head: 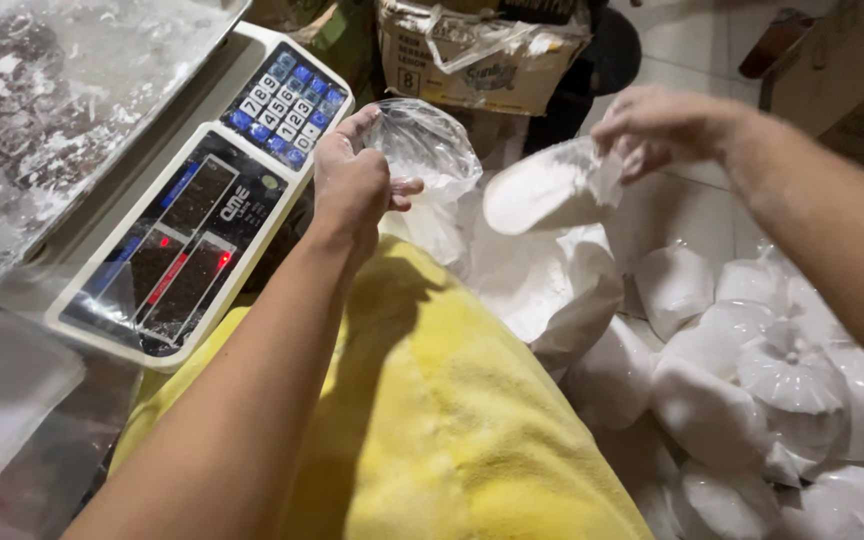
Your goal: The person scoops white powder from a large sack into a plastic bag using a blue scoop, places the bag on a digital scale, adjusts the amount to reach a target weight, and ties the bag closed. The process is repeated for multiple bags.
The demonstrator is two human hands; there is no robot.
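Clear plastic bag (427, 145) pinched open in my left hand (352, 185), right hand (657, 125) gripping white scoop (542, 190), scale (202, 210) left, filled bags (752, 380) crowding right, yellow cloth (442, 420) near.

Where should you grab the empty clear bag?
At its open rim, from the side. The clear bag is thin, limp and puffed, so pinching its edge works best, as the left hand does. The right hand holds a white scoop.

Single head-worn view, steeply downward, close over lap, scale (192, 200) at left
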